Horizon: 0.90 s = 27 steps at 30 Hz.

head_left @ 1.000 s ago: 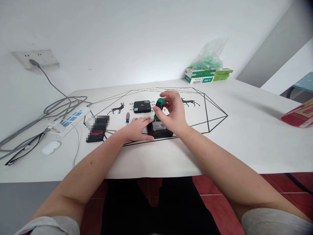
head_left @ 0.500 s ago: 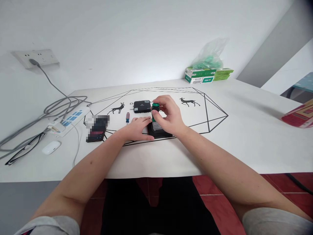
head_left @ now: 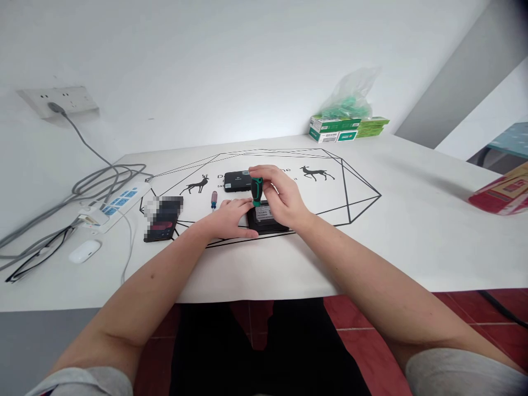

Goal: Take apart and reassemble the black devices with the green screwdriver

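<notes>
A short screwdriver (head_left: 256, 191) with a black and green handle stands nearly upright over a black case (head_left: 270, 226). My right hand (head_left: 284, 197) is closed about its handle, fingers over the top; its tip is hidden. Inside the case lies a hard drive (head_left: 264, 213) with a white label, partly covered by my hand. My left hand (head_left: 233, 216) holds the left side of the case, its thumb along the front edge and its fingers near the back corner. Behind them rests a second black box (head_left: 237, 181) with small stickers.
Left of my hands lie a second screwdriver (head_left: 214, 199) and a phone (head_left: 165, 219). Farther left are a power strip (head_left: 119, 206), cables, glasses (head_left: 39, 256) and a white earbud case (head_left: 84, 251). Green and white boxes (head_left: 336, 129) stand at the back right, a red package (head_left: 501, 192) at the right edge.
My right-hand fingers have shifted on the screwdriver: the thumb has come off the handle's front, and more of the handle shows. My left hand stays on the case.
</notes>
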{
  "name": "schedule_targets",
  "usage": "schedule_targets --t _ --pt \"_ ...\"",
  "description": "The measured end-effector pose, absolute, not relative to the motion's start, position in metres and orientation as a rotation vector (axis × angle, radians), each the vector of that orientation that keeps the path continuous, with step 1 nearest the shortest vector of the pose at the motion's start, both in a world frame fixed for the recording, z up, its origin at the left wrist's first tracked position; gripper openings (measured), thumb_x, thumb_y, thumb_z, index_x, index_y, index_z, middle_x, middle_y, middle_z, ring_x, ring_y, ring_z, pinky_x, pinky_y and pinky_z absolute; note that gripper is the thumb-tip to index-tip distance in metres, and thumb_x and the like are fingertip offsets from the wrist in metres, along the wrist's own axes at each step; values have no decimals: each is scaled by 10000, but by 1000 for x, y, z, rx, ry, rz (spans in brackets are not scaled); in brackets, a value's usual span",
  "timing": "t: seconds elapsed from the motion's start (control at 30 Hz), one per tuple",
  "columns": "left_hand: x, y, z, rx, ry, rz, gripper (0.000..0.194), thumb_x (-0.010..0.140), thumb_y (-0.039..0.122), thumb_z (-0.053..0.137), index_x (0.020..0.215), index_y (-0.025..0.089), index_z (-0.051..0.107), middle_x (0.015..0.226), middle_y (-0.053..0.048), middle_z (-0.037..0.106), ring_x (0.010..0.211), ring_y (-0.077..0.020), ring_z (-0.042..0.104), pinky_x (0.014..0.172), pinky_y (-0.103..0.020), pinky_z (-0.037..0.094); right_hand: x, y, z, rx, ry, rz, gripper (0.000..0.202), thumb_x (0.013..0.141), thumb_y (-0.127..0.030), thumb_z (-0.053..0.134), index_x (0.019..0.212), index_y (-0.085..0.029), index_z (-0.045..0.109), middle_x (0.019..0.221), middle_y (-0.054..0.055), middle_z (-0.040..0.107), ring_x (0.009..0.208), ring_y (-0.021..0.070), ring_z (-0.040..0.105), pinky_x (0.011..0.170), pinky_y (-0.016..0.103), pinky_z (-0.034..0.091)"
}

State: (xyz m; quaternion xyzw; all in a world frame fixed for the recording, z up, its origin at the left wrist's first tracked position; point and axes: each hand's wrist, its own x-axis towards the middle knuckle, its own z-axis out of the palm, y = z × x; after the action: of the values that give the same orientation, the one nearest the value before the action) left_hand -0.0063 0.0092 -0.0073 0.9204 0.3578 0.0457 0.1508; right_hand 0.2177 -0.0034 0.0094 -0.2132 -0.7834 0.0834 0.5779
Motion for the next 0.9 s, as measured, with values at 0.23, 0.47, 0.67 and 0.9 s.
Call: schedule_targets --t 0.23,0.47,0.67,0.9 --pt "-7 10 -8 2632 1054 129 987 939 865 652 1708 276 459 1780 -184 444 1580 -513 440 1303 -664 264 217 -2 14 -491 -1760 120 326 1056 -131 454 1179 -297 707 1105 76 664 1010 238 686 888 483 631" --pt "-7 10 -7 2638 1005 133 954 964 848 628 1713 289 437 1778 -180 450 1553 -492 468 1272 -653 301 215 -6 12 -571 -1746 350 298 956 -413 792 1178 -287 638 1082 28 730 905 199 707 856 422 645" --pt "-7 9 -8 2635 1022 139 966 951 844 644 1718 297 431 1716 -175 523 1542 -486 472 1261 -638 315 213 -5 5 -666 -1740 479 491 882 -405 864 1287 -317 602 1071 5 777 991 222 789 958 464 674" --pt "-7 10 -8 2640 1008 118 989 967 813 646 1756 279 379 1811 -179 404 1602 -483 412 1290 -648 261 214 -4 5 -668 -1718 435 465 905 -419 841 1300 -323 613 1066 3 762 969 219 784 949 469 685"
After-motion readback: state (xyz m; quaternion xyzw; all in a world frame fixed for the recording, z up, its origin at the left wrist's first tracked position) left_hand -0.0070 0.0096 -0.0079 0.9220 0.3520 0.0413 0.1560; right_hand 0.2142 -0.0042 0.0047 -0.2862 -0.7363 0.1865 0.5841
